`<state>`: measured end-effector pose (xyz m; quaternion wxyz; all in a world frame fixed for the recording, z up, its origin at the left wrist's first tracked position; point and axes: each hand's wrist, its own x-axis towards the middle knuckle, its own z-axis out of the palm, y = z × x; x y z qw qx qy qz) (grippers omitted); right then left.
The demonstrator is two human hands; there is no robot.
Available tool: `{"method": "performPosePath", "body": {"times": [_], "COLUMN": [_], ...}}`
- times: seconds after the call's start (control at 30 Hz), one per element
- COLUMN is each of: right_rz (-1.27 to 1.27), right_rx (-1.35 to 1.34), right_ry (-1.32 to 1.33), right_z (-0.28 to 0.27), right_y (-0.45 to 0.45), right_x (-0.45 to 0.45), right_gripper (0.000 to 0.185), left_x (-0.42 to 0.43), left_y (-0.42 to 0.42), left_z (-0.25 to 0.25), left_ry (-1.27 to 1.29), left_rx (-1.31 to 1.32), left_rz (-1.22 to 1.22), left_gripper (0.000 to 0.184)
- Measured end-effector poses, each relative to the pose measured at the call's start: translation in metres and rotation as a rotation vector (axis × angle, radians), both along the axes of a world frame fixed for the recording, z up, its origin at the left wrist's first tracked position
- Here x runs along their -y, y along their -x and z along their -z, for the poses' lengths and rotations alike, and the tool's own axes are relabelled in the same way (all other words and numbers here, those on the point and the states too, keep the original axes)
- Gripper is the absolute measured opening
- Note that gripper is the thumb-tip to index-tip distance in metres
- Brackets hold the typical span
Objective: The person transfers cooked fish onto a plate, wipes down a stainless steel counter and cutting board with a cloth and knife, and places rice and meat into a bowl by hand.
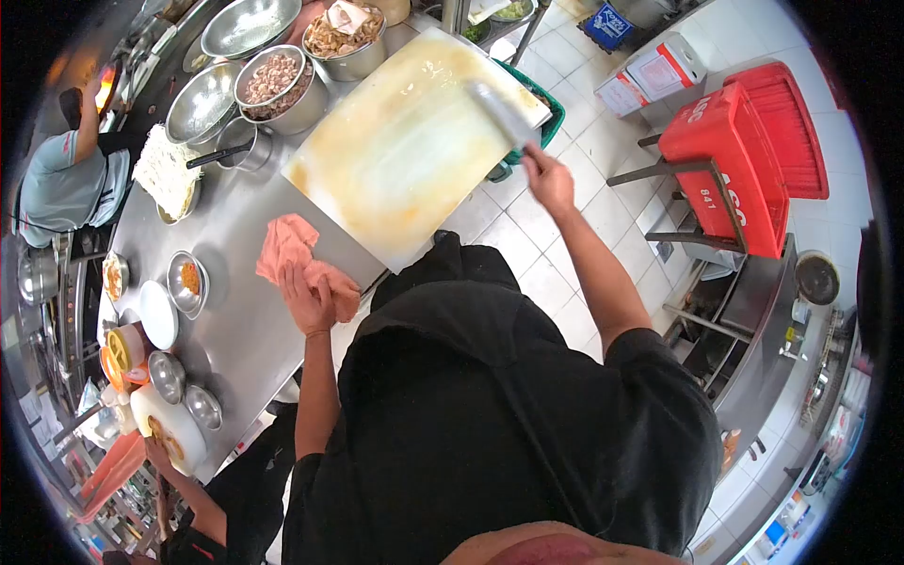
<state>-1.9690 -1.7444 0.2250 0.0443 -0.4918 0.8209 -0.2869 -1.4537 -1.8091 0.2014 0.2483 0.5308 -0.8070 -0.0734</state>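
As the left hand point(310, 296) covers cloth point(290, 243), grip unclear, the right point(548, 179) clasps a blade point(503, 113), likely scraping the board point(386, 160); next, even pressure matters.

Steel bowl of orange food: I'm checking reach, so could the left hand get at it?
Probably yes: the left hand rests on the pink cloth, and bare countertop lies between it and the steel bowl.

Loose black shirt point(527, 424) with short sleeves point(650, 372), black cloth point(452, 268) below it; left hand point(306, 299) and right hand point(552, 184) bare.
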Motion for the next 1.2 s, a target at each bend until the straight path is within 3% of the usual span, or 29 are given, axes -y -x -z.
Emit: {"method": "performPosePath", "body": {"times": [0.03, 0.13, 0.2, 0.3, 0.37, 0.47, 0.5, 0.63, 0.7, 0.83, 0.9, 0.93, 0.97, 1.0, 1.1, 1.2], "right_rz": [0.082, 0.006, -0.163, -0.355, -0.146, 0.195, 0.241, -0.022, 0.005, 0.419, 0.327, 0.145, 0.066, -0.05, -0.432, -0.579], "right_rx": [0.031, 0.02, -0.015, 0.007, -0.047, -0.055, -0.035, -0.03, -0.036, -0.002, -0.014, -0.009, 0.067, 0.196, 0.106, 0.122], "right_ry": [0.059, -0.005, 0.038, -0.177, -0.004, 0.004, 0.01, 0.078, -0.034, -0.041, 0.029, 0.156, 0.031, 0.092, -0.025, -0.187], "right_z": [0.004, -0.006, 0.008, -0.016, 0.018, 0.01, 0.009, 0.007, 0.002, 0.011, -0.006, -0.002, -0.005, -0.004, 0.007, -0.011], "right_y": [0.012, -0.013, -0.045, -0.079, -0.041, 0.028, 0.039, -0.004, -0.012, 0.051, 0.036, 0.02, -0.009, -0.046, -0.151, -0.208], "right_x": [0.006, 0.01, 0.011, 0.006, 0.013, 0.023, 0.022, 0.01, 0.007, 0.018, 0.018, 0.021, 0.023, 0.026, 0.038, 0.062], "right_gripper": [0.033, 0.033, 0.032, 0.031, 0.031, 0.033, 0.033, 0.034, 0.033, 0.033, 0.032, 0.034, 0.031, 0.029, 0.036, 0.036], "left_x": [0.001, -0.001, 0.001, 0.002, 0.002, 0.001, 0.001, 0.002, 0.003, 0.003, 0.004, 0.005, 0.004, 0.002, 0.004, 0.003], "left_y": [0.002, 0.002, 0.003, 0.001, 0.002, 0.004, 0.004, 0.003, 0.0, 0.001, -0.001, -0.002, -0.003, -0.003, -0.002, -0.003], "left_z": [0.0, -0.001, -0.001, 0.001, 0.003, 0.0, -0.001, 0.002, 0.004, 0.002, 0.001, 0.002, 0.004, 0.004, 0.005, 0.006], "left_ry": [-0.002, -0.008, 0.005, -0.002, -0.038, -0.033, -0.032, -0.021, -0.001, 0.012, 0.003, 0.0, -0.005, -0.005, 0.001, 0.005], "left_rx": [-0.003, 0.005, 0.006, 0.004, -0.016, -0.004, -0.009, -0.026, -0.003, 0.02, 0.022, 0.027, 0.029, 0.031, 0.03, 0.029], "left_rz": [-0.011, -0.02, -0.033, -0.029, -0.035, -0.041, -0.04, -0.035, -0.015, 0.003, -0.011, -0.017, -0.018, -0.028, -0.031, -0.028], "left_gripper": [0.054, 0.054, 0.053, 0.053, 0.052, 0.052, 0.052, 0.052, 0.052, 0.053, 0.053, 0.053, 0.053, 0.053, 0.053, 0.053]}}
